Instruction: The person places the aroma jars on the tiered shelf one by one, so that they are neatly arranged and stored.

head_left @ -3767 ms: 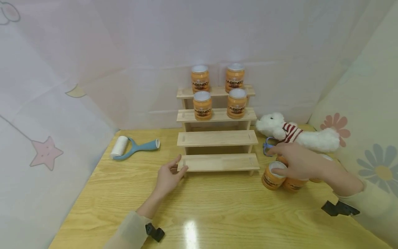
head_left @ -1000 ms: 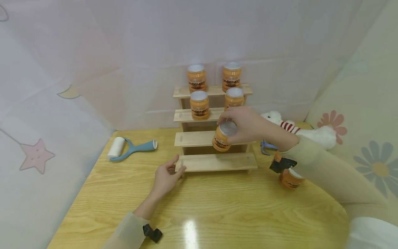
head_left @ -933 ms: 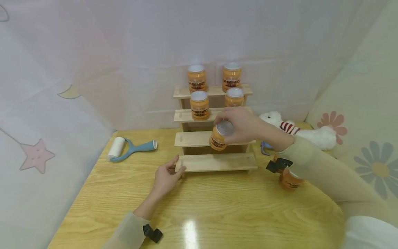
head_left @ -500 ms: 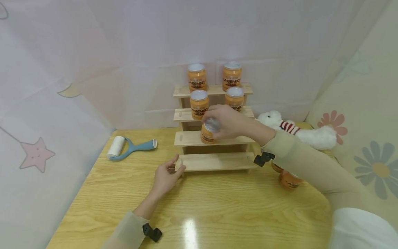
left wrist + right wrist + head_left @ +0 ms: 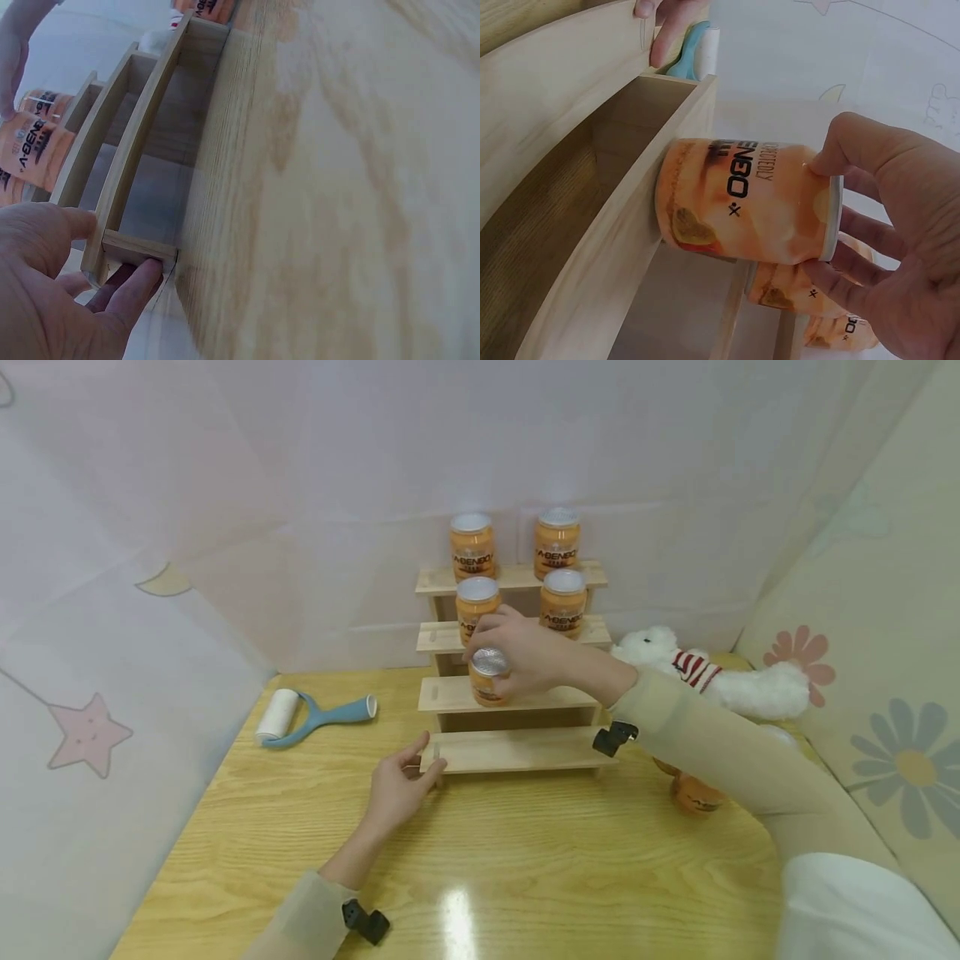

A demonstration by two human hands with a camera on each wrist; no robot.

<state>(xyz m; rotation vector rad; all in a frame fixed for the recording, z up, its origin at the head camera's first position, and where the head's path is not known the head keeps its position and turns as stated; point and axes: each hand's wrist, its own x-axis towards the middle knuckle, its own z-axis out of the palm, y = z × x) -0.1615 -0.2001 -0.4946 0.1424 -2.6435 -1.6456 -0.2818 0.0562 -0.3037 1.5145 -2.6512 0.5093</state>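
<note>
On the second step from the bottom of the four-tiered pale wooden display rack (image 5: 517,695), toward its left end, the right hand (image 5: 525,652) gripped an orange jar with a silver lid (image 5: 488,677) from above, fingers curled round the lid, its base apparently meeting the board in the right wrist view; the placing step looked almost done, and the next move called for seating the jar flat before loosening the fingers. The left hand (image 5: 401,783) steadied the rack, thumb and straight fingers lightly pinching the left end of the lowest step. Four matching orange jars (image 5: 472,545) stood on the two upper steps. The glossy yellow wooden table (image 5: 480,860) also bore a blue-handled lint roller (image 5: 311,717) at far left, a white plush toy in a striped jumper (image 5: 712,678) at right and another orange jar (image 5: 696,795) near the right sleeve, all enclosed by pale patterned fabric walls (image 5: 150,527)
</note>
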